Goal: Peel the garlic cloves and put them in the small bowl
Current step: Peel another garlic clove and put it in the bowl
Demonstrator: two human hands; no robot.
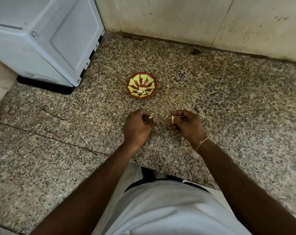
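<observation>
Garlic clove (151, 116): showing as a pale tip, being pinched in the curled fingers of the left hand (138, 125), just above the granite counter (228, 102). Strip of skin (173, 119): hanging from the pinching fingertips of the right hand (188, 123), apart from the clove. Small bowl (141, 85): sitting near, beyond both hands, holding pale peeled pieces. Risks, judged: dropping the slick clove during transfer; carrying clinging skin into the bowl; losing pale scraps against the speckled stone. Grey appliance (47, 39): standing far left.
</observation>
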